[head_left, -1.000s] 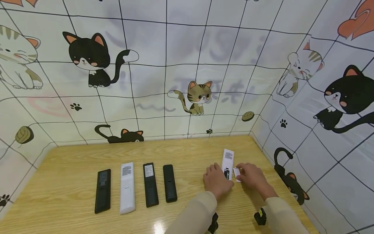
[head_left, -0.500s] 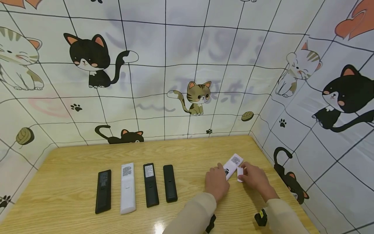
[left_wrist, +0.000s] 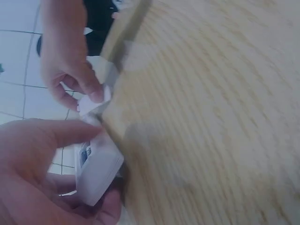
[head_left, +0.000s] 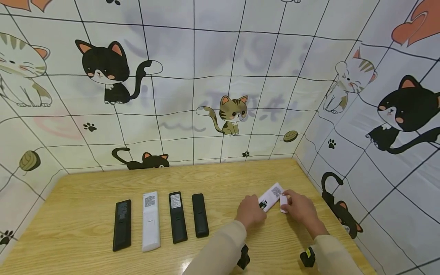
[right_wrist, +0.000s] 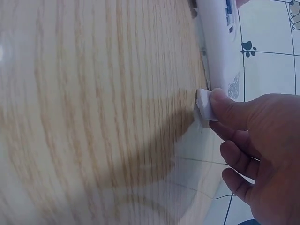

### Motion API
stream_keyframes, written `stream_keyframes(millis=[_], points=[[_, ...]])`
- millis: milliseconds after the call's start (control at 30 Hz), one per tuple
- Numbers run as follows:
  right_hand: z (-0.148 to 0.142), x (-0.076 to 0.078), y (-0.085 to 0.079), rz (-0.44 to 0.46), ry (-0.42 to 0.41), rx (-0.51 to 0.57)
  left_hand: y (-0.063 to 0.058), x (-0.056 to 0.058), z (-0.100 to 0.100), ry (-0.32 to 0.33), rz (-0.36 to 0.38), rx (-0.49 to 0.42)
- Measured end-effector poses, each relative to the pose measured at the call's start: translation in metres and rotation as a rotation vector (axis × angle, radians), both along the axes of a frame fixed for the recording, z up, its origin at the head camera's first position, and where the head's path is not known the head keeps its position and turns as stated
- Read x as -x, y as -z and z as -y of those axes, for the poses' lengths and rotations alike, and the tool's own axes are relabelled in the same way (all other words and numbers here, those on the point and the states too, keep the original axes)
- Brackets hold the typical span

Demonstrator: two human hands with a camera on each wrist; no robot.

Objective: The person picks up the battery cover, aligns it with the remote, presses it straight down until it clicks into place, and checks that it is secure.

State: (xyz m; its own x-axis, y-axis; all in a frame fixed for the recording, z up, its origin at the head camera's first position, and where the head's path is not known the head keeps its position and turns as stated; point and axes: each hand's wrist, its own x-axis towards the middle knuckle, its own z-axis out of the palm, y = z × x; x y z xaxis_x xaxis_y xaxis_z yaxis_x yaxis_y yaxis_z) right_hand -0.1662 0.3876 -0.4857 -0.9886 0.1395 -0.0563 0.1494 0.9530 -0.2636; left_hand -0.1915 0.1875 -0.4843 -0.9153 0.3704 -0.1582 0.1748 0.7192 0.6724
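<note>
My left hand (head_left: 251, 212) grips the lower end of a white remote control (head_left: 272, 195), which lies at a slant, back side up, with a printed label near its far end. Its battery compartment is uncovered, and something dark shows inside. Curled around that end in the left wrist view, the fingers and thumb hold the remote (left_wrist: 101, 171) by its sides. Just to the right, my right hand (head_left: 302, 209) pinches a small white battery cover (head_left: 283, 203) between thumb and fingers. The right wrist view has this cover (right_wrist: 205, 105) close beside the remote (right_wrist: 216, 51).
Left of the hands, several remotes lie in a row on the wooden table (head_left: 86, 236): a black one (head_left: 122, 225), a white one (head_left: 150, 221), a black one with a label (head_left: 177, 219) and a smaller black one (head_left: 200, 215). Cat-printed cloth walls (head_left: 172, 95) border the table.
The white remote has turned from nearly upright to a slant, its far end swinging right. My left hand has shifted slightly left and now holds its lower end. The right hand keeps the cover.
</note>
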Motion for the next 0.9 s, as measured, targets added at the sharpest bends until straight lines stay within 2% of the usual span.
stream_keyframes(millis=[133,333,467,733,900], points=[[0.001,-0.002,0.0,-0.033,0.002,0.002,-0.005,0.001,0.004,-0.002,0.06,-0.089],[0.003,-0.004,0.004,-0.058,0.019,0.005,-0.003,0.002,0.007,-0.005,0.047,-0.118],[0.005,-0.006,0.004,-0.095,0.023,0.012,-0.002,0.003,0.011,-0.02,0.1,-0.169],[0.017,-0.002,-0.004,-0.23,-0.009,0.046,-0.001,0.015,0.031,-0.123,0.216,-0.272],[0.03,0.001,-0.014,-0.298,-0.051,0.07,-0.002,0.025,0.049,-0.132,0.368,-0.502]])
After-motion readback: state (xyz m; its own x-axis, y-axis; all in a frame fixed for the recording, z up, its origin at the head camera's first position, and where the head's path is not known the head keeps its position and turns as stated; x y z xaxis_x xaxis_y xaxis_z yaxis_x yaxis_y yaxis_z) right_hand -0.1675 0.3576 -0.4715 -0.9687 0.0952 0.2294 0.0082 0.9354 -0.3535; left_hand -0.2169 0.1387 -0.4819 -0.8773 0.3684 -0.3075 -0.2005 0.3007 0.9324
